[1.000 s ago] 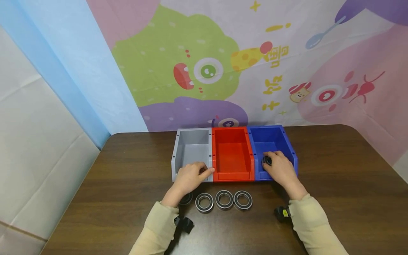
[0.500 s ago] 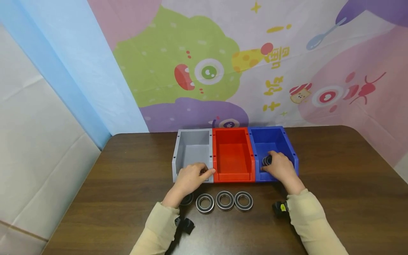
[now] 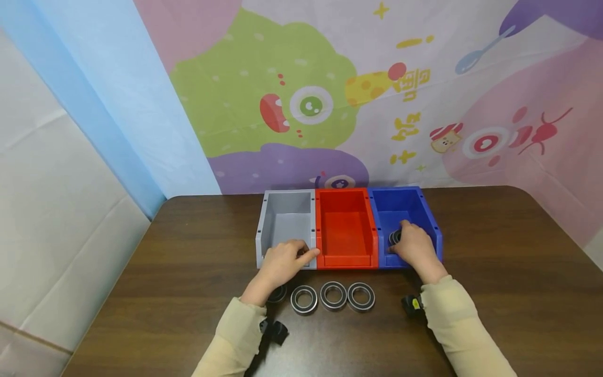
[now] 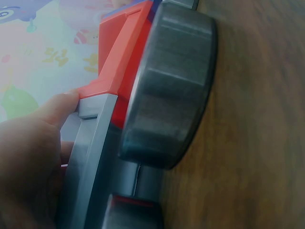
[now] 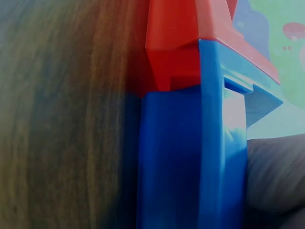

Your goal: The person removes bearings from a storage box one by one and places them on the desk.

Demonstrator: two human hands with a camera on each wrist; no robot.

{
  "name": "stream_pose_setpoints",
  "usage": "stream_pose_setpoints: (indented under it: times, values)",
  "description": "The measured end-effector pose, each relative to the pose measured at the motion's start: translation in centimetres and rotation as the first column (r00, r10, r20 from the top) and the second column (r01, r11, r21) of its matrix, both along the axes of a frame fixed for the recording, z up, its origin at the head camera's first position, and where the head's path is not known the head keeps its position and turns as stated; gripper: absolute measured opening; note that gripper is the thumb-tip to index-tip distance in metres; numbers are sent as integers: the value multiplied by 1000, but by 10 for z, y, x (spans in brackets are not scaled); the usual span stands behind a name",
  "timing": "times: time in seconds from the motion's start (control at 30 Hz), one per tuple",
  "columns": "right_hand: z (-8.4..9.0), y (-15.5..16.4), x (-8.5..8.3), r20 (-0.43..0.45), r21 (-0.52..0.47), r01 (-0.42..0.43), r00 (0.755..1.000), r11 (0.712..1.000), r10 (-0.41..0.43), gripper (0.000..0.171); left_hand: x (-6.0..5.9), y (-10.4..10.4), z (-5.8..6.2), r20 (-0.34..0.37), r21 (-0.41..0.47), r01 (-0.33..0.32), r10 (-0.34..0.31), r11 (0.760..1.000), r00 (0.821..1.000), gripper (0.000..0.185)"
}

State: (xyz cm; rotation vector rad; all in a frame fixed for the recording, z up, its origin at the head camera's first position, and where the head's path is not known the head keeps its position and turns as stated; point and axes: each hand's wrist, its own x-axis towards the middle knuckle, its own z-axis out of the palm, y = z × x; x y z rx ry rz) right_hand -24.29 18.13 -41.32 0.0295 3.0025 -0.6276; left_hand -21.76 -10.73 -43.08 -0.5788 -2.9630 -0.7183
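Right hand (image 3: 415, 247) down in blue bin (image 3: 400, 200), thumb and fingers pinching dark bearing (image 3: 394, 237) at its sides, bearing just left of my palm
Left hand (image 3: 285, 261) over front of grey bin (image 3: 288, 225), thumb on edge where grey meets red; other fingers partly hidden, cannot tell how far closed or whether they hold anything
Red bin (image 3: 346, 225) between my hands
On worktop (image 3: 348, 345), nearer me than hands: three bearings (image 3: 333, 307) side by side between wrists, fourth bearing (image 3: 282, 296) partly hidden under left wrist
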Motion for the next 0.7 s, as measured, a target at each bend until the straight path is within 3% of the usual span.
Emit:
stream_pose_setpoints:
  times: [0.2,0.43,0.7]
  values:
    - [-1,2,2,-47,-19,8,999,1000,-9,63,0,0,1,-4,-2,6,-6,1000,1000,42]
    - [-2,4,5,-35,-69,28,999,997,-30,62,1,0,1,-11,-1,6,-6,1000,1000,40]
    - [-2,4,11,-117,-100,27,992,995,-39,58,2,0,2,-11,0,5,-5,1000,1000,40]
